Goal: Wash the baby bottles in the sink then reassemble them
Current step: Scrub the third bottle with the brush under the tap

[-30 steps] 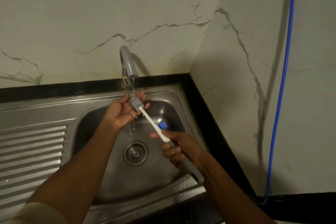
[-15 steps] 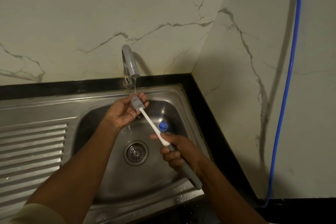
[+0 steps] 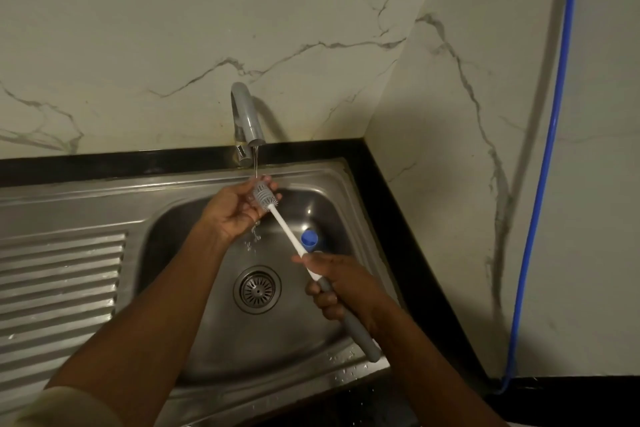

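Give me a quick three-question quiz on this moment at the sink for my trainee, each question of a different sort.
1. True or false: water from the tap falls on the brush head, which the left hand holds.
2. Which hand grips the brush handle? A) left B) right C) both
3. Short answer: what colour is the loose piece lying in the sink basin beside the brush shaft?

Key
1. True.
2. B: the right hand is curled round it.
3. Blue.
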Demonstrator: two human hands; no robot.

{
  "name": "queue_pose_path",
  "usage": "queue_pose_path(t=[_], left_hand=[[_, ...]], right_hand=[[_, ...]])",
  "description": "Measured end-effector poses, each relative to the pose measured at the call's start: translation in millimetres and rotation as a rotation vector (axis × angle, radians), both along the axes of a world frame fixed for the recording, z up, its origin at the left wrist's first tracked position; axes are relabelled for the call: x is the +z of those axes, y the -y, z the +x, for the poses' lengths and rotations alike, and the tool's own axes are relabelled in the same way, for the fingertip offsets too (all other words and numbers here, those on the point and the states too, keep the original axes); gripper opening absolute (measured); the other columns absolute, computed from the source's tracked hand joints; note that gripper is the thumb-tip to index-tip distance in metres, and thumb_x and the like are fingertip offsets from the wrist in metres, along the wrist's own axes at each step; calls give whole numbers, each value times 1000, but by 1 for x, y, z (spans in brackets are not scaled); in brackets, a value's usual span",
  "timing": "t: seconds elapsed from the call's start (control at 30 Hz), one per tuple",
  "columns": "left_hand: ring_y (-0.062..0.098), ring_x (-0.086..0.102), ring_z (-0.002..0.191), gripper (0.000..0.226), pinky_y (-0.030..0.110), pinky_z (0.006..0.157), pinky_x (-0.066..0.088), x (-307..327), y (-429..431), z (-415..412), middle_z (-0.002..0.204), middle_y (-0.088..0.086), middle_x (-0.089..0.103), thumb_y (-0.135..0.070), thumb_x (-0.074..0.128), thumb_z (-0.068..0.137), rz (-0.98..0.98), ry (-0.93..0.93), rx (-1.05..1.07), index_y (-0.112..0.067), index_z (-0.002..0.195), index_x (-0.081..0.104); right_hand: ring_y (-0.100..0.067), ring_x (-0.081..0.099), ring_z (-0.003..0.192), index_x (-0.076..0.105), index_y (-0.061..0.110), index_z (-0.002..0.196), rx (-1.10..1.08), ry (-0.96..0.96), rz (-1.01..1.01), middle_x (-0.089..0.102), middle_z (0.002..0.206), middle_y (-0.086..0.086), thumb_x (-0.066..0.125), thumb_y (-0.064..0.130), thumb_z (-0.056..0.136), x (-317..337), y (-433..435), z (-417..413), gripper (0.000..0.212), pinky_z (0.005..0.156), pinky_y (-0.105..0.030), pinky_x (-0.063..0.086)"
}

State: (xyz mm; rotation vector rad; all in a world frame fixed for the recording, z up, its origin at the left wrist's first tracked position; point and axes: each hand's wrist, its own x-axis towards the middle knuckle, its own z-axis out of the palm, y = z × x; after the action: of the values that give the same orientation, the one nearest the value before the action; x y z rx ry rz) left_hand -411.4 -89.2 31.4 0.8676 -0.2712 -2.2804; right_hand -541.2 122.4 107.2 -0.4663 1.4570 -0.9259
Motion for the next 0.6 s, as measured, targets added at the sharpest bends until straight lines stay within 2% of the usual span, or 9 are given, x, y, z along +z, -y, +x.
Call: queue_pose_path(t=[0.1,0.13,0.2,0.27,0.33,0.37,0.43,0.53,0.6], left_hand=[[22,73,87,23,37,73,62,-1,3,-10,104,15,69,-3,62,92,-28,193,65,-2,115,63],[21,73,82,20,33,68,62,-1,3,-13,100,14,68,-2,64,91,-28,234,86,-2,111,64],[19,70,82,19,33,72,61,-1,0,-16,96,12,67,-6,67,89,-28,192,101,-4,108,64],[20,70,87,24,39,88,59,0,-6,-13,99,12,67,-15,64,91,-9,3,64,-5,113,60],[24,69,101,31,46,101,52,-1,-7,-7,112,14,68,-22,55,97,-17,-110,7,-5,123,57],[25,68,106,30,48,104,50,1,-7,-5,115,15,68,-22,51,99,-41,-110,-18,-5,124,58],[24,69,104,25,48,100,53,3,-5,-7,111,14,69,-16,49,99,-67,-60,-20,-6,120,60],[23,72,96,20,42,90,58,4,-6,-12,104,13,71,-9,56,97,-70,99,81,-4,116,62],[21,72,91,15,38,86,59,0,-7,-15,100,10,71,-10,59,96,-123,195,153,-7,111,62]], right_hand=[[-7,51,59,57,30,117,425,-1171,-123,62,81,1,47,29,102,-23,-4,2,18,53,-21,37],[-9,54,64,53,30,126,448,-1326,-151,63,89,0,42,29,104,-28,-5,4,25,56,-21,39],[-9,57,67,60,24,116,343,-1159,-214,63,91,-4,44,28,101,-26,-6,9,22,56,-16,41],[-9,50,54,65,14,100,177,-701,-207,59,80,-7,52,25,97,-18,-2,10,17,47,-16,38],[-9,41,45,66,11,104,29,-139,-74,53,66,-5,57,27,97,-5,1,8,19,39,-18,32],[-8,39,44,66,12,107,-8,-29,-37,51,64,-2,58,29,97,-2,2,6,21,38,-18,30],[-9,43,47,66,17,101,54,-219,-43,54,64,1,57,31,98,-3,3,3,16,39,-22,35],[-10,58,66,61,22,112,314,-1076,-110,64,84,-2,41,32,103,-16,-1,10,24,54,-25,47],[-9,60,74,59,22,109,292,-1120,-158,63,94,-3,41,32,103,-18,-6,19,22,61,-17,45]])
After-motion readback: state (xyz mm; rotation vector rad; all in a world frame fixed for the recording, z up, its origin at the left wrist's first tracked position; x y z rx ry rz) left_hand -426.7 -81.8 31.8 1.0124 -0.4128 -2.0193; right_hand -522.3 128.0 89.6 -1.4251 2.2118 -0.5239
